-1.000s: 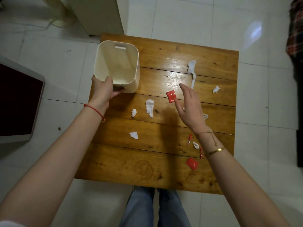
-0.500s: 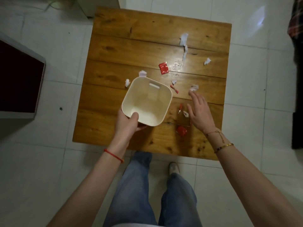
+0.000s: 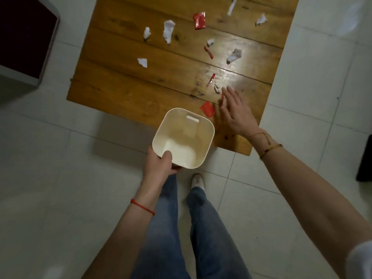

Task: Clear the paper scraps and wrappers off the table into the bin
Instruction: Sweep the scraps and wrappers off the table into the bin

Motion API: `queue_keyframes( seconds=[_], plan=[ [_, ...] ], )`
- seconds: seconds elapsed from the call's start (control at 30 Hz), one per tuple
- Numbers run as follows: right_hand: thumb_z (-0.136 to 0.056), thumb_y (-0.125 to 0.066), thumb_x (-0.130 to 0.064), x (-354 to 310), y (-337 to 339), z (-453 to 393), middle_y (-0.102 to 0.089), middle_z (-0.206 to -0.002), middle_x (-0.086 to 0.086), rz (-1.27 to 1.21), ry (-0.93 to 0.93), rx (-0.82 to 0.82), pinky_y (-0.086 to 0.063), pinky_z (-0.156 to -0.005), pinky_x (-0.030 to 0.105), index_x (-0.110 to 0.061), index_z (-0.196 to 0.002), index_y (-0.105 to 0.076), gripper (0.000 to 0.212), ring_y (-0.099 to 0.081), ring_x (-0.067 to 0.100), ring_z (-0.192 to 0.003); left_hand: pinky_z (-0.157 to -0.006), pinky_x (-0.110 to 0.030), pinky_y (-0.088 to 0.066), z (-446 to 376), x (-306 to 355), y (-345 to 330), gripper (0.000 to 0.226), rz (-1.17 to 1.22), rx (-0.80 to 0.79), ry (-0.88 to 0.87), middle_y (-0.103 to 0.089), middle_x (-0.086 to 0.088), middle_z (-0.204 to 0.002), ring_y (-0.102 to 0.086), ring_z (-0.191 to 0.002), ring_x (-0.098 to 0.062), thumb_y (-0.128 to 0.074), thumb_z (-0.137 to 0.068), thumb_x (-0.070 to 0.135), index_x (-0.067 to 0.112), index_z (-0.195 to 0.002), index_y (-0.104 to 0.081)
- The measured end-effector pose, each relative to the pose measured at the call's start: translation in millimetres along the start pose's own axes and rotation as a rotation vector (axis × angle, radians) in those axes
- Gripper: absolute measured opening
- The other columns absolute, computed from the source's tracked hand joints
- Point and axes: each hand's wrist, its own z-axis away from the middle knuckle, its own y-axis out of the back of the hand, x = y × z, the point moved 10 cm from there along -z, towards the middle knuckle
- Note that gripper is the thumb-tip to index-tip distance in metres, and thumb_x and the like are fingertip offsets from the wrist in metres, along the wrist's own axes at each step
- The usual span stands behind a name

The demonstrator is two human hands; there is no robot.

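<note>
left hand (image 3: 159, 168) gripping near rim of cream bin (image 3: 182, 137), thumb hooked inside, bin held off near desk (image 3: 124, 91) edge, looks empty

right hand (image 3: 234, 112) flat and spread over desk, fingers (image 3: 226, 93) holding nothing, tips right by thin red strip (image 3: 222, 99) and small white scrap (image 3: 217, 88)

red wrapper (image 3: 207, 108) between bin and right hand

more white scraps, another red wrapper (image 3: 199, 20) scattered further out

dark cabinet (image 3: 24, 39) on floor off to left

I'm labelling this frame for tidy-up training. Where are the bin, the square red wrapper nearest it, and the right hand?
bin (image 3: 208, 129): head view, on its far right rim.
square red wrapper (image 3: 207, 108): head view, its middle.
right hand (image 3: 238, 113): head view, back of the hand.
</note>
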Motion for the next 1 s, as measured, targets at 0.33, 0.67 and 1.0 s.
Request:
queue_keyframes(
  seconds=[0.33, 0.67, 1.0],
  plan=[
    [-0.106, -0.033, -0.037, 3, -39, -26, -0.008, -0.167, 0.004, 0.029, 0.030, -0.007, -0.008, -0.125, 0.045, -0.021, -0.158, -0.013, 0.058, -0.004, 0.028, -0.153, -0.068, -0.050, -0.062, -7, -96, -19, 0.052, -0.141, -0.031, 0.116, -0.062, -0.014, -0.122, -0.065, -0.104, -0.035, -0.044, -0.082, 0.001, 0.012, -0.133, -0.049],
    [-0.107, -0.026, -0.039, -9, -75, -20, -0.005, -0.167, 0.006, 0.082, 0.156, -0.060, -0.001, -0.126, 0.040, -0.015, -0.158, -0.009, 0.059, 0.001, 0.024, -0.154, -0.072, -0.057, -0.059, -54, -138, -41, 0.054, -0.134, -0.050, 0.200, -0.048, -0.021, -0.137, -0.058, -0.114, -0.046, -0.043, -0.084, 0.002, 0.008, -0.138, -0.043],
    [-0.106, -0.032, -0.029, -21, -51, 3, -0.013, -0.166, 0.003, 0.012, 0.229, 0.049, -0.026, -0.121, 0.037, -0.017, -0.158, -0.015, 0.055, -0.021, 0.023, -0.150, -0.060, -0.042, -0.062, -67, -151, -45, 0.055, -0.057, -0.040, 0.218, -0.053, -0.017, -0.131, -0.060, -0.112, -0.044, -0.046, -0.083, 0.000, 0.012, -0.136, -0.040]
  ],
)
